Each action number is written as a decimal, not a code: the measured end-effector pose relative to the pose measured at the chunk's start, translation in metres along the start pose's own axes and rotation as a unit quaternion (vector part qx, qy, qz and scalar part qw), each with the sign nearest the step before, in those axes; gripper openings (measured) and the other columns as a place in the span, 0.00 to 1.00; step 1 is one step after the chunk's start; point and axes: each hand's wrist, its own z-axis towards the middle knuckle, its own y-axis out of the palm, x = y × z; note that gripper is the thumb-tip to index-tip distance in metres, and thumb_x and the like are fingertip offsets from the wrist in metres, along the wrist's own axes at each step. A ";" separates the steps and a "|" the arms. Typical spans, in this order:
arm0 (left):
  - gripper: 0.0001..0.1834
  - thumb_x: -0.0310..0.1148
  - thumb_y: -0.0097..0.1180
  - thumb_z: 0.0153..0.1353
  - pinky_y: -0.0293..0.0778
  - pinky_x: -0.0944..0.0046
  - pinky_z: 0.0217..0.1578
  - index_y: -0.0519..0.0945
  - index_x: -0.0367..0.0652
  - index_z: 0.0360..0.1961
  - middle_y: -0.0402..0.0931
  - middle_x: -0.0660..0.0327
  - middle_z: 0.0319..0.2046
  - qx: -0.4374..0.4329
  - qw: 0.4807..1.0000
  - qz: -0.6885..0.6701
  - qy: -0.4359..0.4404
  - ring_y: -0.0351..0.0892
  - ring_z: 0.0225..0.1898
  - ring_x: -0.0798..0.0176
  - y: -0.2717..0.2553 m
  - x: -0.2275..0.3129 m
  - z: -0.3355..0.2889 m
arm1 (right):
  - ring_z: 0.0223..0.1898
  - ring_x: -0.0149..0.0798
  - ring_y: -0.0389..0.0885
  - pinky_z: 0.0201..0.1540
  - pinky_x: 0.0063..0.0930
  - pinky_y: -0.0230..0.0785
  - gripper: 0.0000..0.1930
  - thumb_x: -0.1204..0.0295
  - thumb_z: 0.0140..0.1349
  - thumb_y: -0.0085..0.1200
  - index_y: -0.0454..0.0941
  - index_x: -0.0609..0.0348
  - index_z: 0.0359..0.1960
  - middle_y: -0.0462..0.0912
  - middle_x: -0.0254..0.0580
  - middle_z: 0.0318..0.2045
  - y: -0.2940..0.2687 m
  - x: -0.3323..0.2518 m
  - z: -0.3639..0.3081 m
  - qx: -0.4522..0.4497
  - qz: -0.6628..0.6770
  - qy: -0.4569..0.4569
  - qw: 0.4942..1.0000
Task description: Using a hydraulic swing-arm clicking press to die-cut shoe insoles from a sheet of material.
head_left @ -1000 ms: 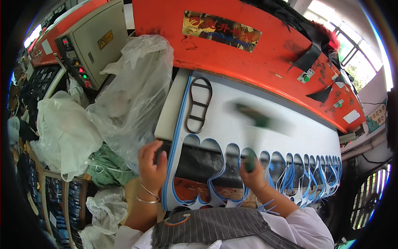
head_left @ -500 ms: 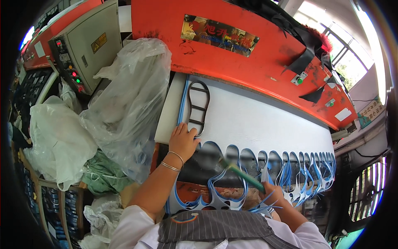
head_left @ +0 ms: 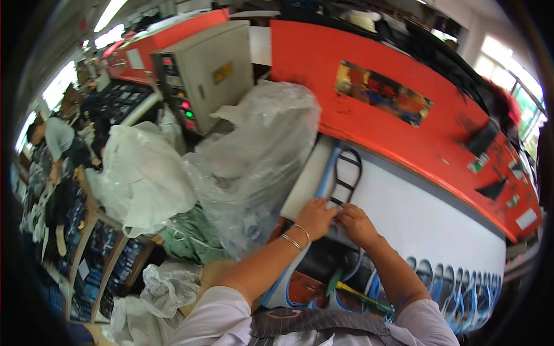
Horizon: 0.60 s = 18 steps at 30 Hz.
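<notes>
Two hands meet at the near end of a black sole cutout (head_left: 346, 173) that lies on the white sheet (head_left: 427, 225). Your left hand (head_left: 314, 216) lies flat, fingers bent down on the sheet's blue edge beside the cutout, and it looks like you press there to keep the sheet from sliding. Your right hand (head_left: 356, 224) is just next to it, fingers curled in at the bottom of the cutout. You seem to pinch its edge, but I cannot tell if you really grip it, since your fingertips are hidden. The two hands almost touch

The cutout points away from you, toward the orange machine (head_left: 375, 104), and sits near the left end of the sheet. It is shaped like a shoe sole. More blue sole shapes (head_left: 461, 282) run in a row along the near edge of the sheet, to your right. A green tool (head_left: 334, 282) lies below your arms, close to your body, with no hand on it

Clear plastic bags (head_left: 254, 161) are piled just left of the sheet, and a white bag (head_left: 144, 179) is farther left. A grey control box (head_left: 202, 75) with small lights stands behind them
</notes>
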 end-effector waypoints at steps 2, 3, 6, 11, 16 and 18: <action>0.11 0.39 0.58 0.55 0.63 0.51 0.58 0.75 0.44 0.33 0.76 0.48 0.42 0.008 1.000 -0.009 -0.009 0.71 0.56 0.46 -0.001 0.004 -0.006 | 0.38 0.48 0.77 0.42 0.39 0.70 0.07 0.78 0.47 0.57 0.81 0.57 0.31 0.78 0.41 0.31 0.004 0.012 -0.002 -0.015 0.032 -0.033 0.999; 0.10 0.39 0.58 0.55 0.62 0.51 0.58 0.75 0.44 0.32 0.76 0.48 0.43 0.013 1.000 -0.015 -0.010 0.71 0.56 0.46 -0.002 0.003 -0.010 | 0.38 0.48 0.77 0.42 0.39 0.70 0.07 0.78 0.47 0.57 0.81 0.57 0.31 0.78 0.41 0.31 0.007 0.016 0.002 -0.013 0.041 -0.049 0.998; 0.11 0.39 0.58 0.56 0.61 0.51 0.60 0.74 0.44 0.32 0.75 0.48 0.44 0.052 0.998 -0.041 0.004 0.70 0.56 0.46 0.002 0.005 -0.013 | 0.32 0.48 0.74 0.38 0.38 0.67 0.08 0.79 0.45 0.60 0.79 0.55 0.29 0.76 0.39 0.29 0.013 0.029 -0.003 -0.007 0.112 -0.082 0.990; 0.10 0.37 0.60 0.54 0.61 0.51 0.61 0.74 0.44 0.31 0.75 0.48 0.44 0.050 0.995 -0.087 -0.018 0.71 0.55 0.46 0.007 0.005 -0.009 | 0.35 0.46 0.73 0.38 0.36 0.65 0.10 0.80 0.43 0.61 0.77 0.55 0.29 0.75 0.39 0.31 0.017 0.036 -0.006 -0.030 0.135 -0.061 0.989; 0.09 0.34 0.62 0.53 0.64 0.51 0.60 0.76 0.42 0.31 0.76 0.48 0.46 0.108 0.989 -0.105 -0.010 0.72 0.55 0.46 -0.001 -0.011 0.014 | 0.36 0.47 0.73 0.40 0.38 0.63 0.11 0.82 0.42 0.59 0.77 0.56 0.29 0.74 0.41 0.31 0.012 0.052 0.021 0.008 0.134 -0.091 0.987; 0.09 0.34 0.62 0.53 0.64 0.51 0.59 0.77 0.42 0.31 0.76 0.48 0.46 0.116 0.985 -0.126 -0.015 0.72 0.55 0.46 -0.015 -0.014 0.033 | 0.36 0.47 0.73 0.41 0.38 0.63 0.11 0.82 0.43 0.59 0.77 0.56 0.29 0.74 0.41 0.31 0.006 0.052 0.036 0.043 0.155 -0.058 0.985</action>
